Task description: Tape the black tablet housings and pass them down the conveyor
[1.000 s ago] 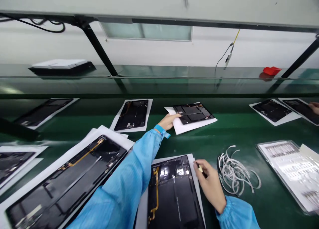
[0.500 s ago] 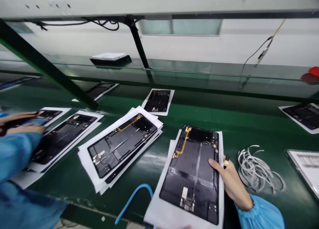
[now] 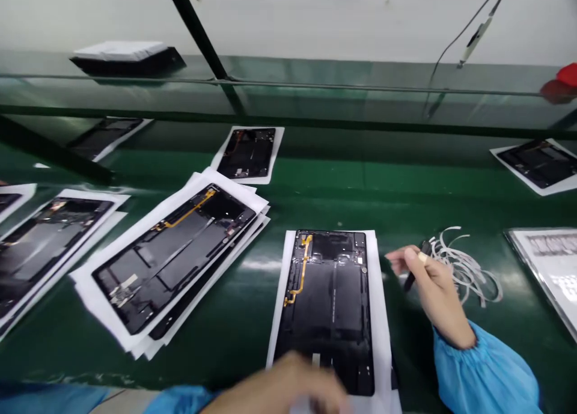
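A tablet housing [image 3: 327,306], black with an orange flex cable [image 3: 301,270] along its upper left, lies on white paper [image 3: 381,342] before me. My left hand [image 3: 288,384] reaches over its lower end, smeared by motion, so its fingers cannot be read. To the right of the housing, and apart from it, my right hand [image 3: 437,294] holds a short black stick-like tool [image 3: 409,280] in curled fingers; a pale band circles one finger. Just behind that hand lies a tangle of thin white strips [image 3: 469,270].
Stacked housings on paper [image 3: 175,258] lie to the left, with another housing [image 3: 31,246] farther left. More lie at the back, one centre [image 3: 250,152] and one right [image 3: 541,161]. A clear-covered sheet [image 3: 547,270] sits at right. Dark posts [image 3: 198,35] rise behind.
My right hand has let go of the housing's edge and moved off to its right. The housing now lies straighter. My left hand has come over its lower end. The view has shifted.
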### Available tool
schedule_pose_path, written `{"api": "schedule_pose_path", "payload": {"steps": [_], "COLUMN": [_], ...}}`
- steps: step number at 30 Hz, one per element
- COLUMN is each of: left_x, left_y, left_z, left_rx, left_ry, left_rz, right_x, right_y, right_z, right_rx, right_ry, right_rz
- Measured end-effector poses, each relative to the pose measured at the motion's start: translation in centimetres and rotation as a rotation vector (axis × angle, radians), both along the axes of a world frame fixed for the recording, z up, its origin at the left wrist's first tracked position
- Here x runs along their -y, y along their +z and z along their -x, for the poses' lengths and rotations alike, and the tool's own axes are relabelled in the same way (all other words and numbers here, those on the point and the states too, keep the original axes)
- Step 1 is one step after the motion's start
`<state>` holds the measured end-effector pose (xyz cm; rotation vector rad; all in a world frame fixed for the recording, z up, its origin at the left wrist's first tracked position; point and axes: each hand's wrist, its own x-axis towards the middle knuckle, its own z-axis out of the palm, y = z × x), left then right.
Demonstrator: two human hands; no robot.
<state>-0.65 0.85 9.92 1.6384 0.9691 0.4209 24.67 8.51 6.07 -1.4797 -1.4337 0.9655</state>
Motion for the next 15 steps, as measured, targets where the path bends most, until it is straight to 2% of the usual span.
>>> {"api": "schedule_pose_path", "payload": {"steps": [2, 4, 6, 10, 15], "left_x": [-3.8, -7.2, -9.5, -10.7, -10.5], "left_y": [-1.2, -2.8, -4.4, -6.7, -7.0], "left_z": [-0.9, -1.9, -2.8, -3.3, -2.8], "left_rx": [-0.086, -0.184, -0.229, -0.201, -0.115], "left_ry": [0.055, 0.137, 0.165, 0.172, 0.249], "left_rz": [-0.133, -0.336, -0.473, -0.529, -0.471], "right_x": [0.3, 0.6, 0.9, 0.8, 0.7], "right_y": [-1.0, -2.1, -3.1, -4.0, -3.8], "right_z": [0.8, 1.6, 2.2, 2.8, 2.9], "right_rx": [-0.122, -0.214, -0.249, -0.226, -0.12], "right_ry": [-0.011, -0.013, 0.002, -0.002, 0.018], "right_rz": [0.018, 0.05, 0.048, 0.001, -0.075]}}
